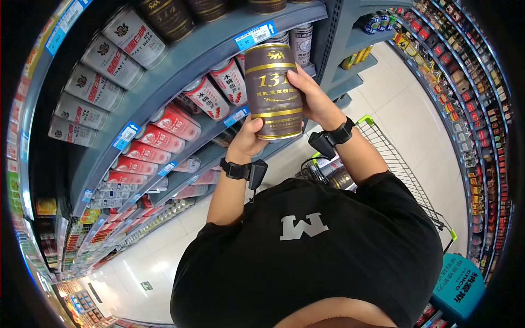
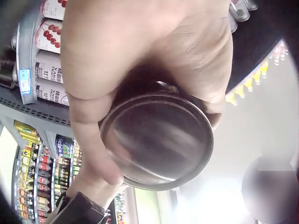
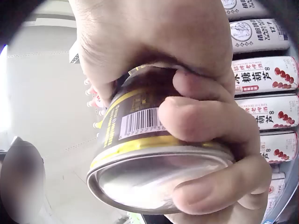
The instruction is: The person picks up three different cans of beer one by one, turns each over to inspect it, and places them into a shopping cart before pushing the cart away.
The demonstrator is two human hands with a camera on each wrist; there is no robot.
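Observation:
In the head view, a large dark brown beer can (image 1: 273, 93) with gold bands and gold lettering is held up in front of the shelf, slightly tilted. My left hand (image 1: 247, 141) grips its lower left side, thumb on the front near the bottom rim. High on the right side, my right hand (image 1: 317, 101) grips it with the thumb pressed on the front. The left wrist view shows the can's round metal end (image 2: 159, 142) between thumb and fingers. Fingers (image 3: 210, 116) of the right hand curl around the can beside a barcode in the right wrist view.
Shelves at left hold silver cans (image 1: 134, 38), red and white cans (image 1: 205, 98) and pink-red cans (image 1: 178, 123). More dark brown cans (image 1: 167, 19) stand on the upper shelf. A wire shopping cart (image 1: 402, 169) is at right, with a packed shelf (image 1: 465, 109) across the aisle.

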